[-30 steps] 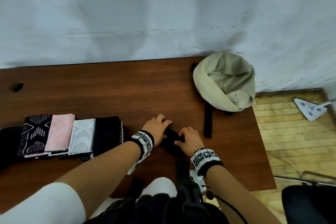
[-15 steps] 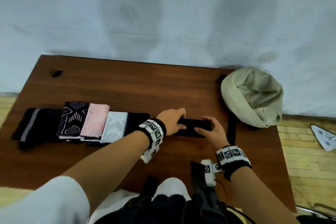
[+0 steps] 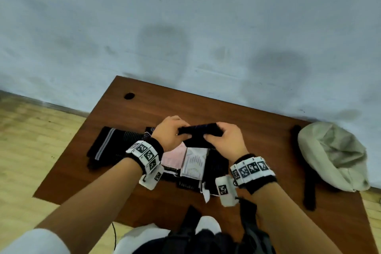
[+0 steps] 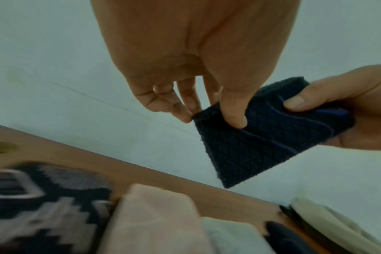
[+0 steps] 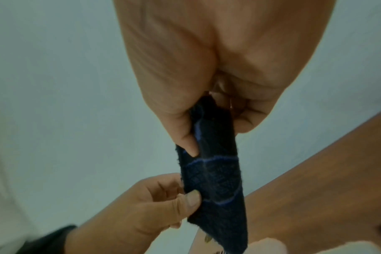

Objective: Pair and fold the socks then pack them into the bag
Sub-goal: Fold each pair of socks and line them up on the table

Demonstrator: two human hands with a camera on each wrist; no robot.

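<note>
Both hands hold a folded dark navy sock pair (image 3: 199, 130) (image 4: 261, 137) (image 5: 215, 180) in the air above the row of folded socks. My left hand (image 3: 171, 133) (image 4: 207, 110) pinches its left end between thumb and fingers. My right hand (image 3: 224, 137) (image 5: 207, 120) grips the right end. Below lie a pink pair (image 3: 175, 158) (image 4: 154, 223), a white patterned pair (image 3: 194, 162), a black-and-white patterned pair (image 4: 33, 206) and a black striped pair (image 3: 107, 144). The beige bag (image 3: 334, 154) lies open at the table's right.
The brown wooden table (image 3: 257, 126) stands against a pale wall (image 3: 185, 27). A black strap (image 3: 309, 181) runs from the bag toward the front edge. A cable hole (image 3: 129, 95) sits at the table's far left corner. Wooden floor (image 3: 31, 140) shows on the left.
Both hands have lifted the dark sock pair off the table and carried it left, over the row of folded socks. The head view has swung left and the bag now sits far right.
</note>
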